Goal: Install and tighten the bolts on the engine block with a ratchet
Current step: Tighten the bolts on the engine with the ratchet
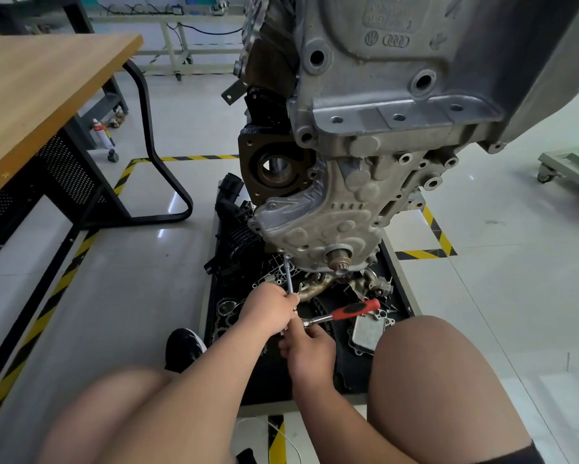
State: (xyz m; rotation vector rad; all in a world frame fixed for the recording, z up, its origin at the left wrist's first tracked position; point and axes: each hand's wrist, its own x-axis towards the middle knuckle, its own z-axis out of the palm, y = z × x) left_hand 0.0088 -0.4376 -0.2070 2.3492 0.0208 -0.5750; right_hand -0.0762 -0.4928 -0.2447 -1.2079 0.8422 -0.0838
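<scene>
Head view: left hand [270,309] grips extension bar [289,277]; right hand [310,351] holds ratchet [353,310].

Across the centre of the frame, the engine block [365,195] is seen above a black tray [209,306] strewn with parts. A slim extension bar [290,279], its tip set at the cover's lower left corner, is gripped by the left hand [268,309]. Just below, the red-handled ratchet [345,312] is held at its head by the right hand [310,353]. A wooden table [40,95] is seen at upper left.

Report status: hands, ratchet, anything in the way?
Left hand grips extension bar; right hand holds ratchet head. Bar tip on bolt at engine block's lower edge. Loose parts crowd tray below handle.
</scene>
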